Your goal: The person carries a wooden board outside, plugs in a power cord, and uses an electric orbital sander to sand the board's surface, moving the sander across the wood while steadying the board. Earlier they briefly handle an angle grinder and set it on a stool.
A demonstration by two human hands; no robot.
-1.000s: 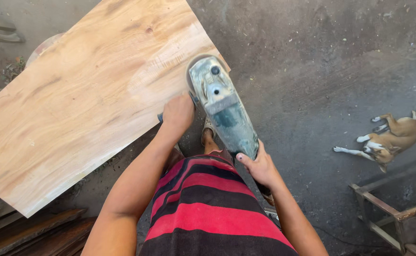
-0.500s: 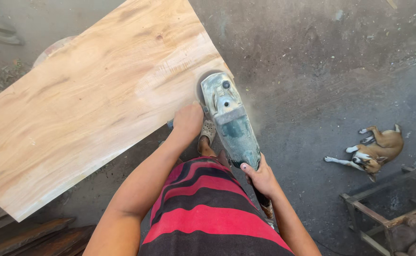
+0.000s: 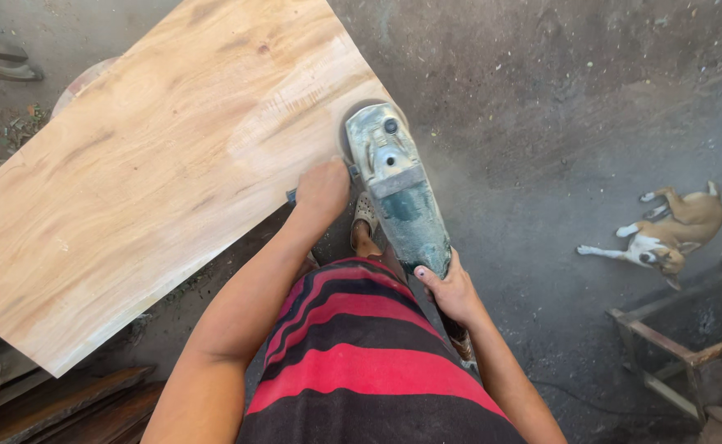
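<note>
From the head camera we are sanding the near right corner of the board (image 3: 155, 189) with a grinder (image 3: 398, 197). Our left hand (image 3: 321, 191) is wrapped around what seems to be its side handle, mostly hidden under the fist; our right hand (image 3: 451, 289) grips the tail of the body. The disc sits on the board's edge, just ahead of both hands, beside a paler patch. We judge the next pass calls for a flat disc and steady pressure. A dog (image 3: 665, 234) lies well apart.
</note>
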